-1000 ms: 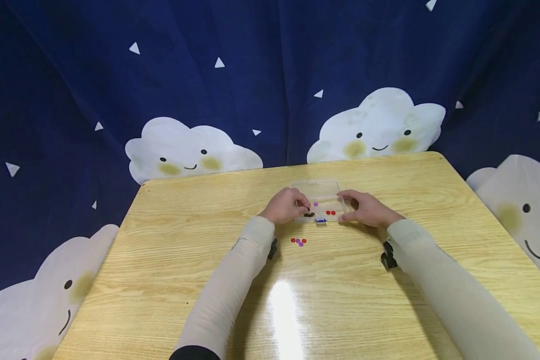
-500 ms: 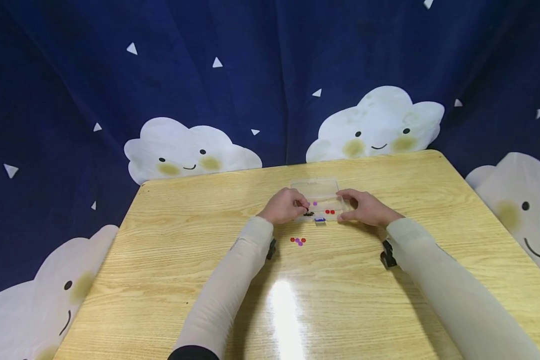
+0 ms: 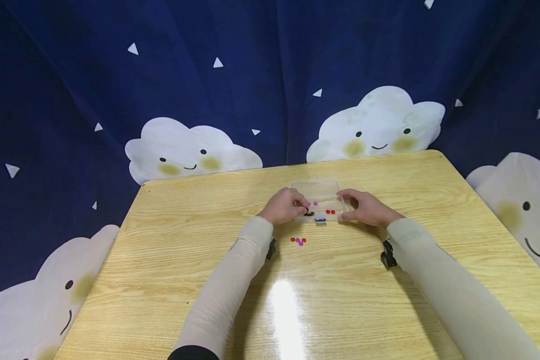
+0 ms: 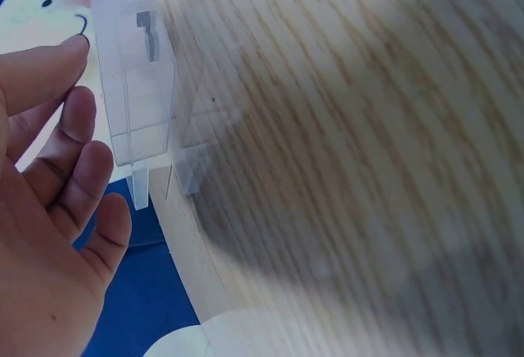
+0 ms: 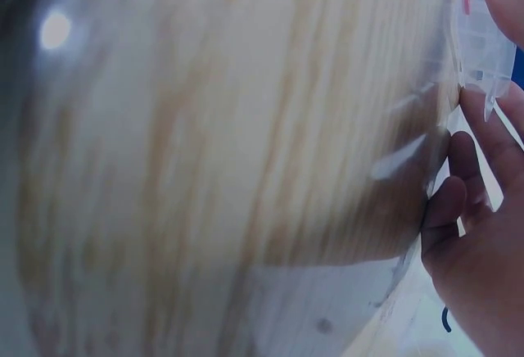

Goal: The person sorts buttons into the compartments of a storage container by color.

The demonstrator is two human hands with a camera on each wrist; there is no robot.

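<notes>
A clear plastic box [image 3: 330, 205] with divided compartments stands on the table, its lid [image 3: 315, 188] swung up behind it and a blue clasp [image 3: 320, 220] at its front. Purple beads [image 3: 315, 204] lie in the back part, red beads [image 3: 330, 212] at front right, and dark beads [image 3: 309, 214] at front left. My left hand [image 3: 282, 206] reaches over the box's left end, thumb and index tips together on what looks like a small dark bead [image 3: 307, 210], mostly hidden by the fingers. With thumb in front and fingers behind, my right hand [image 3: 366, 208] grips the box's right end.
In front of the box, several loose red and purple beads [image 3: 299, 241] lie close together on the wooden table [image 3: 184, 260]. A dark blue curtain with white clouds [image 3: 193, 150] hangs along the table's far edge.
A second purple bead shows in the box's back part by the left fingertips, where one showed a second ago. The left fingertips have shifted slightly; the right hand holds its place.
</notes>
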